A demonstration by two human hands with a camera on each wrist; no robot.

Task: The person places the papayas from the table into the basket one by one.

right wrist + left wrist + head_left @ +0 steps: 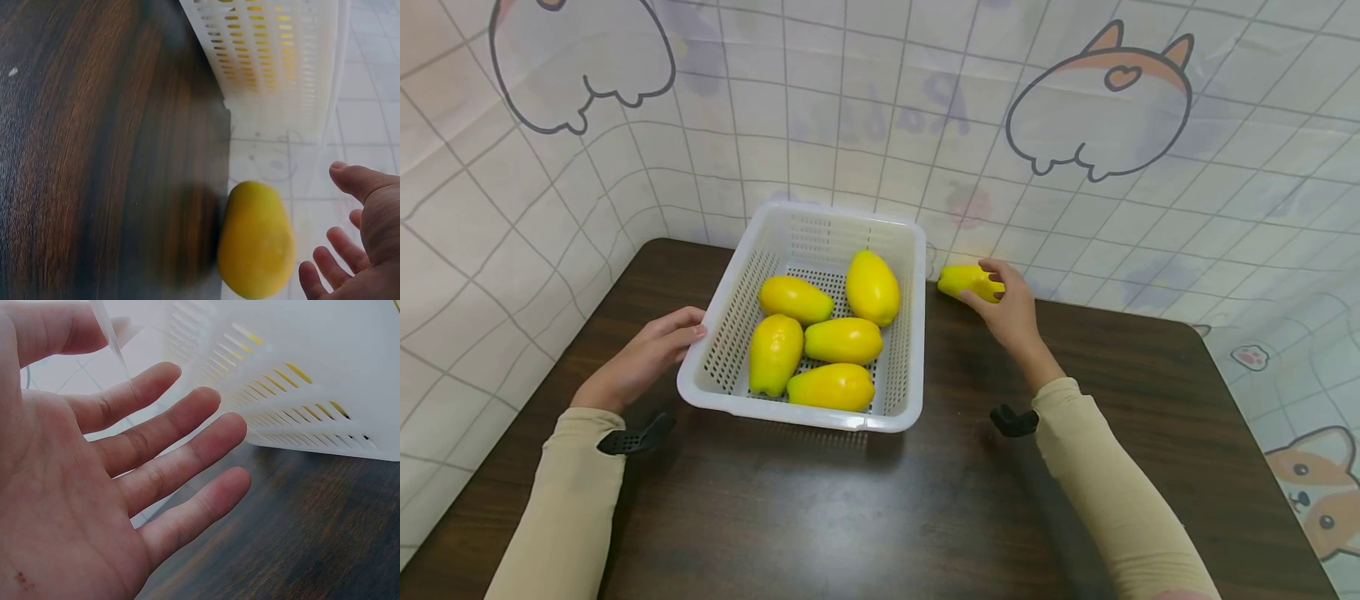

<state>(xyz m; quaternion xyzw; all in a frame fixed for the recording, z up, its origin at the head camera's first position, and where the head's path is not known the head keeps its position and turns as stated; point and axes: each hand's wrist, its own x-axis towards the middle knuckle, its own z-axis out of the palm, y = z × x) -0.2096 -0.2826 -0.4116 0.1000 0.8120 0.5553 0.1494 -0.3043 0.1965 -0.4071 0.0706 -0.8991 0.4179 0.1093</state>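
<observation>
A white plastic basket [801, 419] with slotted walls holds several yellow papayas [831, 387], greenish at one end. My left hand [643, 358] is at the basket's left rim, the thumb over the edge. In the left wrist view, the fingers [187, 459] are spread and nearly straight beside the slotted wall. Right of the basket, one more papaya [958, 280] lies on the table near the back edge. My right hand [1011, 308] reaches around that papaya from above and the right. In the right wrist view, its thumb and fingers are apart, with a gap beside the papaya [256, 240].
The dark wooden table [820, 517] extends in front and to the right. A white grid-patterned cloth [865, 108] with cartoon corgis hangs right behind the table and along the sides. Dark wrist straps [1011, 421] sit at both sleeves.
</observation>
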